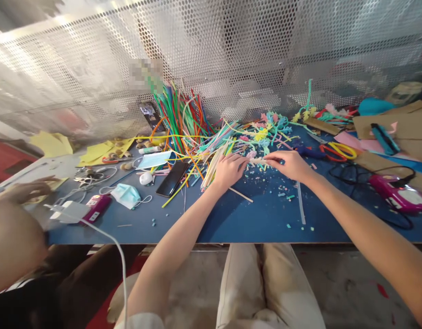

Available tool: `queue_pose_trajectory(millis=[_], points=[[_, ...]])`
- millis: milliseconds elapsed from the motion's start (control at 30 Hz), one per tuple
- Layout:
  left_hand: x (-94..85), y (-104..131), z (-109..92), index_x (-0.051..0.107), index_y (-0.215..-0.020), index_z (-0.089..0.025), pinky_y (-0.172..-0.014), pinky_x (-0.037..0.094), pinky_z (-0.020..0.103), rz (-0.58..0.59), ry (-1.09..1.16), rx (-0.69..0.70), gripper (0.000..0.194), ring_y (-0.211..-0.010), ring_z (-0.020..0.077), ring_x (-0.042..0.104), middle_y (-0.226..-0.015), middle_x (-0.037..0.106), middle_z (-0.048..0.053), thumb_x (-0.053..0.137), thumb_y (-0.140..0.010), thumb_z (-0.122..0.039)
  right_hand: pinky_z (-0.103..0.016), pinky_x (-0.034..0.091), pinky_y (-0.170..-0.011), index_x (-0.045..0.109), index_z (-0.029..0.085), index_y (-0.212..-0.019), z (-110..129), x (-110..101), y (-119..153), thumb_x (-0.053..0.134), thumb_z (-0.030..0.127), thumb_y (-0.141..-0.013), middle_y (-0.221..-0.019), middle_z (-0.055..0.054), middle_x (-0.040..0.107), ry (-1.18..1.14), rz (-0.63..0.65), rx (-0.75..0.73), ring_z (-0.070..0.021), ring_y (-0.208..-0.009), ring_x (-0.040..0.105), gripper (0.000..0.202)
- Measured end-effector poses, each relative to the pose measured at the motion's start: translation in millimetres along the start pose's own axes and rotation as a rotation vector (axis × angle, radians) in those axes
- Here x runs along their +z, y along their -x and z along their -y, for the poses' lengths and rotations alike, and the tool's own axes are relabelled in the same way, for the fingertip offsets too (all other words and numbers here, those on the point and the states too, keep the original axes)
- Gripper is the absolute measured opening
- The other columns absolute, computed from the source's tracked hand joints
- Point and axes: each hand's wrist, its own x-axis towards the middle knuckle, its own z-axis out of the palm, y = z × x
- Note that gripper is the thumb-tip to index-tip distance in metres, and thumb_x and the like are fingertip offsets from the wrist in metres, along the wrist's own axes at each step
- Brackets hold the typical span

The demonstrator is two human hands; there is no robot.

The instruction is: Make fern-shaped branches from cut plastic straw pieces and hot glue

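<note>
Between my two hands, over the blue table [245, 224], a short pale fuzzy piece [257, 161] is stretched level. My left hand [229, 170] pinches its left end, with the fingers closed. The right end is gripped by the thumb and fingertips of my right hand [289, 164]. Pale and yellow stems [213, 169] lie beside and partly under my left hand. Just behind the held piece are pink, yellow and blue fuzzy pieces [262, 134]. Small cut bits [282, 194] are scattered in front of my right hand.
Left: a black phone [172, 179], a face mask [125, 195], a white charger [70, 212] with cable, and another person's hand [36, 188]. Upright stems [180, 119] stand behind. Right: scissors [341, 151], a purple device [399, 194], cardboard [409, 125]. Perforated metal panel [211, 50] at back.
</note>
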Motion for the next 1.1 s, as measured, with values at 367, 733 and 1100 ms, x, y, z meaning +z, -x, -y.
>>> queue_pose_trajectory(millis=[367,733,1100], points=[[7.3,-3.3,8.0,0.075,-0.142,-0.022,-0.106,0.062,0.044,-0.028,0.123,0.022,0.036,-0.125,0.0257,0.077,-0.136,0.081,0.012,0.052,-0.118,-0.038,-0.044,0.065,-0.088,0.073,0.025,-0.120,-13.3,0.2,0.2,0.068,0.051,-0.103,-0.105,-0.009,0.086,-0.058,-0.034,0.098,-0.0278,-0.091,0.082,0.031],[-14.0,-4.1,-7.2,0.079,-0.113,-0.024,-0.103,0.053,0.044,-0.084,0.080,-0.063,0.023,-0.115,0.0245,0.076,-0.118,0.085,0.006,0.057,-0.115,-0.033,-0.041,0.062,-0.086,0.069,0.026,-0.128,-19.2,-4.2,0.8,0.066,0.047,-0.104,-0.107,-0.008,0.086,-0.063,0.094,0.128,-0.0289,-0.098,0.082,0.031],[-1.0,-4.8,2.8,0.078,-0.108,-0.023,-0.098,0.054,0.039,-0.034,0.109,-0.084,0.012,-0.112,0.0235,0.078,-0.117,0.085,0.005,0.065,-0.109,-0.023,-0.045,0.064,-0.091,0.066,0.028,-0.142,-11.5,0.3,1.8,0.067,0.050,-0.105,-0.112,-0.008,0.087,-0.086,0.151,0.075,-0.0295,-0.101,0.083,0.043]])
